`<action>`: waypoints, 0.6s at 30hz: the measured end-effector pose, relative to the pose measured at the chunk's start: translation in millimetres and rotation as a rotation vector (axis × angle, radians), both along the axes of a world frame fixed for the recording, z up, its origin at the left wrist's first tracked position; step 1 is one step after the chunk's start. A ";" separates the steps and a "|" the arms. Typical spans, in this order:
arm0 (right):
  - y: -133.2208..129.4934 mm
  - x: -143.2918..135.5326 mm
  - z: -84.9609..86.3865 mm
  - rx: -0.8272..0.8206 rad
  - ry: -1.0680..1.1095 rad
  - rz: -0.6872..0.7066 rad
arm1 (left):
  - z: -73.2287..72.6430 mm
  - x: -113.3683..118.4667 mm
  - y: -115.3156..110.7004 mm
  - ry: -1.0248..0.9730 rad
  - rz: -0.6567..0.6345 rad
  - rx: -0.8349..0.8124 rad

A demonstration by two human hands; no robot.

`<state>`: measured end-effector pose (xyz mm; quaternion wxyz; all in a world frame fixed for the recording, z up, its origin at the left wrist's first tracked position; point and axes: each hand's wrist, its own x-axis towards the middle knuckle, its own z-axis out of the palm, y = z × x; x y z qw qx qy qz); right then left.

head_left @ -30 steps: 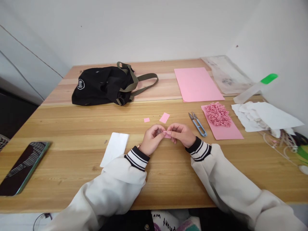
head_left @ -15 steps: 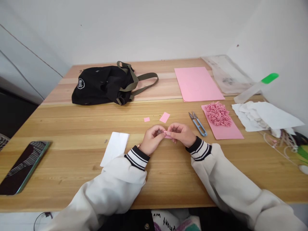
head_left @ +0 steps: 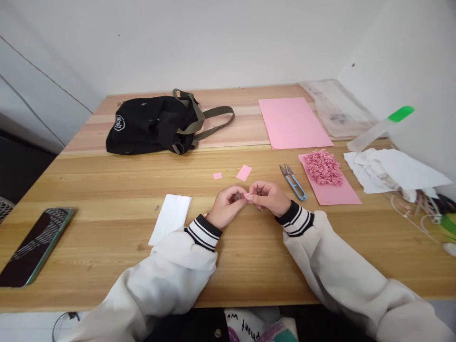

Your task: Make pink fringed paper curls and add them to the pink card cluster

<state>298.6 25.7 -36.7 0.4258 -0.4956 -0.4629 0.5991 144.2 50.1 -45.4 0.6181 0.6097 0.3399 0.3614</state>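
Observation:
Between my fingertips is a small pink paper piece (head_left: 249, 197), pinched from both sides above the table. My left hand (head_left: 228, 205) closes on its left end with thumb and fingers. On its other end, my right hand (head_left: 270, 197) grips with thumb and forefinger, the other fingers curled. Just beyond the hands lie a pink paper rectangle (head_left: 244, 173) and a smaller pink piece (head_left: 217, 175). To the right of my right hand are blue thread snips (head_left: 293, 182), lying with their blades apart.
Pink stamens (head_left: 324, 167) rest on a pink card (head_left: 338, 194) at right, near white papers (head_left: 409, 171). Behind are a large pink sheet (head_left: 294, 123) and a black bag (head_left: 149, 126). A white cloth (head_left: 171, 218) and a phone (head_left: 35, 247) lie left.
The held pink piece shows less of its surface below the fingers and looks folded or rolled smaller. Both hands stay almost in place.

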 end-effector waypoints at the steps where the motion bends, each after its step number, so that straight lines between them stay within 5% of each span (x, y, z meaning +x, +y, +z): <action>1: 0.0 -0.1 0.2 0.001 -0.003 0.003 | -0.4 -0.1 0.0 0.010 -0.005 0.008; 18: 0.5 -1.3 -2.5 0.026 0.063 -0.028 | 1.2 1.7 0.6 -0.080 0.099 -0.088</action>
